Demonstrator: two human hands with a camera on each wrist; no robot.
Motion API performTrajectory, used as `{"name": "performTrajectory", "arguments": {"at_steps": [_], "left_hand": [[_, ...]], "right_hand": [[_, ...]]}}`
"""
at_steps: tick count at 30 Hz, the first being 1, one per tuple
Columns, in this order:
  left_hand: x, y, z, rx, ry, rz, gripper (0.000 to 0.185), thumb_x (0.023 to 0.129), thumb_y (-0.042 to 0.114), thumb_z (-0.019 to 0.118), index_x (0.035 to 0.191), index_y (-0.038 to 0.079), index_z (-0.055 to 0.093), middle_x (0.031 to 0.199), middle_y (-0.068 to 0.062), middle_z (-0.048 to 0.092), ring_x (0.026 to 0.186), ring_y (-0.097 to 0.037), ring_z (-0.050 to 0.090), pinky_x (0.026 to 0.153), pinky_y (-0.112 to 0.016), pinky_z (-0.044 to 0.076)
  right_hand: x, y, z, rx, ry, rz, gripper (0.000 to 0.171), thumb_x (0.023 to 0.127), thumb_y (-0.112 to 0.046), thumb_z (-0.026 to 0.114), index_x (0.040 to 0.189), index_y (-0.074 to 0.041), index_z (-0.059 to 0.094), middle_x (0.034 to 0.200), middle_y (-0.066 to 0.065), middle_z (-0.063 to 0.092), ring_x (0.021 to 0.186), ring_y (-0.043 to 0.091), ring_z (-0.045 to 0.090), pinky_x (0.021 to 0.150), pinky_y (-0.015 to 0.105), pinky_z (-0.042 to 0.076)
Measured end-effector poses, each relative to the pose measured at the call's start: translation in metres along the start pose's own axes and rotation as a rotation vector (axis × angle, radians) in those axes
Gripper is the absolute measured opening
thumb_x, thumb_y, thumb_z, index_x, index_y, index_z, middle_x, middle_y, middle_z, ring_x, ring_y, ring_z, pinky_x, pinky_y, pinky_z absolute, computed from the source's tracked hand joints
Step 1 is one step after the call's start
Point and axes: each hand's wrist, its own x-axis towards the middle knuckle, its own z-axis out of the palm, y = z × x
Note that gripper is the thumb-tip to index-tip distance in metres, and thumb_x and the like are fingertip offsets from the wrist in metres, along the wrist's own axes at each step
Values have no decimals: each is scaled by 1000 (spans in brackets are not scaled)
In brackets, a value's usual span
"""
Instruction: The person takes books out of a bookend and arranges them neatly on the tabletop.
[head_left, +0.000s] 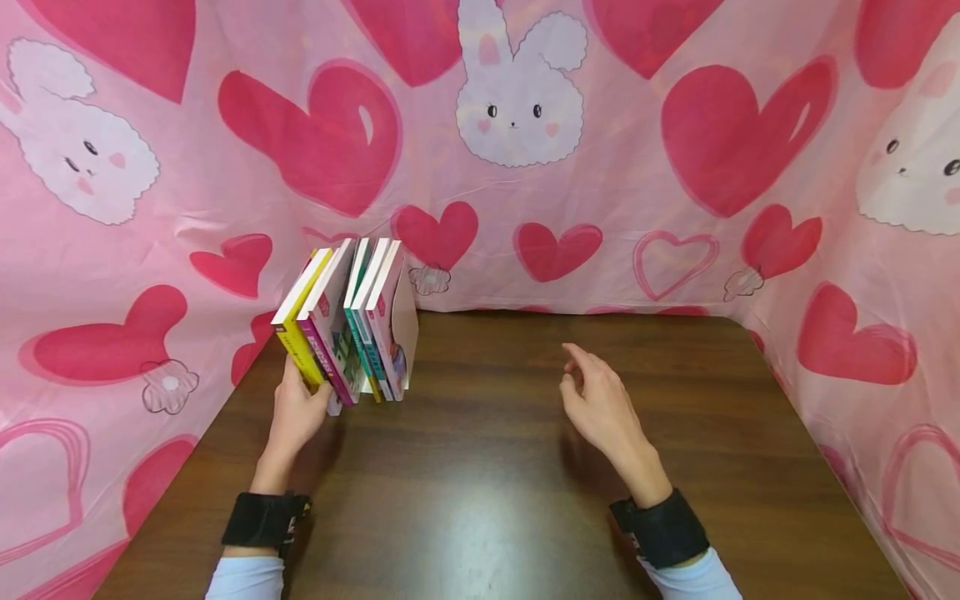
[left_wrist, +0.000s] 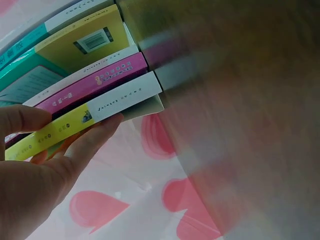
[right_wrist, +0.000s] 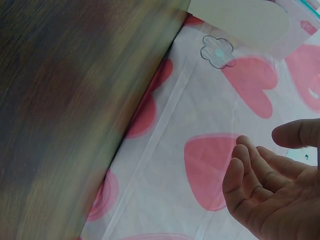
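The left hand [head_left: 296, 412] is stretched forward near the left edge of the table, its wrist straight and wearing a black band. Its thumb and fingers [left_wrist: 95, 137] are curled in a grip, thumb above and fingers below. The right hand [head_left: 600, 404] is raised in the middle part, holding nothing, palm turned to the left, fingers [right_wrist: 247, 162] loosely bent and a little apart.

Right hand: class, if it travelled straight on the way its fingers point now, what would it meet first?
Probably nothing on the table: the right hand, open and empty, points up and slightly left toward the heart-print backdrop. The books stand well left of that line. Depth is uncertain.
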Motion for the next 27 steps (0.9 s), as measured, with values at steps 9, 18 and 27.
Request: {"name": "performTrajectory", "arguments": {"at_steps": [9,18,27], "left_hand": [[-4,0,-2,17,-17,9,66,98,-7,59,155,-3,25,148,-37,46,128,-54,54,102,-69,45],[-12,1,-6,53,-18,27,61,98,-9,58,151,-6,29,143,-39,49,125,-55,56,102,-70,44],[-23,3,-9,74,-5,32,58,97,-9,59,148,-7,31,138,-40,53,120,-55,59,98,-70,48]], "right_hand": [[-1,0,-1,-2,9,3,46,98,-10,57,144,-5,60,109,10,69,85,22,57,71,39,48],[-2,0,-2,-6,-2,17,46,99,-11,57,144,-5,60,110,11,69,85,23,56,71,39,47],[-1,0,-3,-8,11,4,45,99,-11,57,143,-5,60,108,9,69,85,24,57,71,40,48]]}}
